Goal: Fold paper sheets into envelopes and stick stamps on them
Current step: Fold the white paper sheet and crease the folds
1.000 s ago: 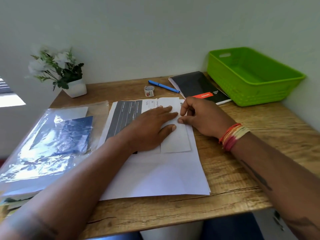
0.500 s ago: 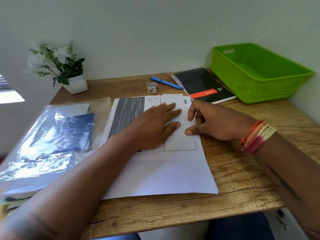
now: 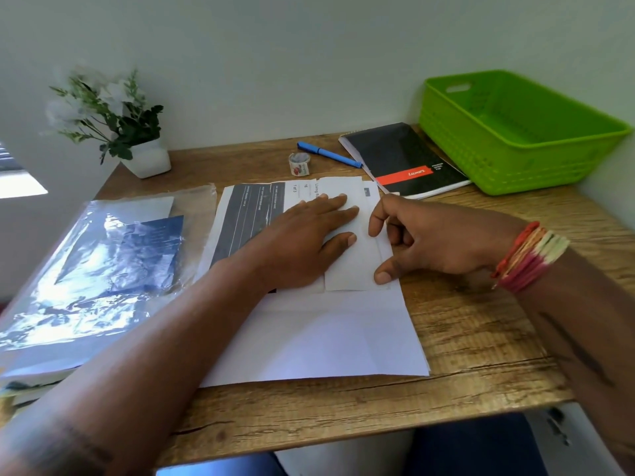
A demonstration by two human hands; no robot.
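A partly folded paper sheet lies on a stack of white sheets in the middle of the wooden desk. My left hand lies flat on the folded flap, fingers straight, pressing it down. My right hand sits at the flap's right edge, with the index fingertip and the thumb tip pressing along the crease and the other fingers curled. A small roll of stamps stands behind the sheets.
A blue pen and a black notebook lie at the back. A green plastic basket stands at the back right. A clear plastic folder with papers fills the left side, and a small potted plant sits at the back left.
My right hand has spread along the flap's right edge, its thumb sliding down toward me. My left hand has stayed flat on the flap.
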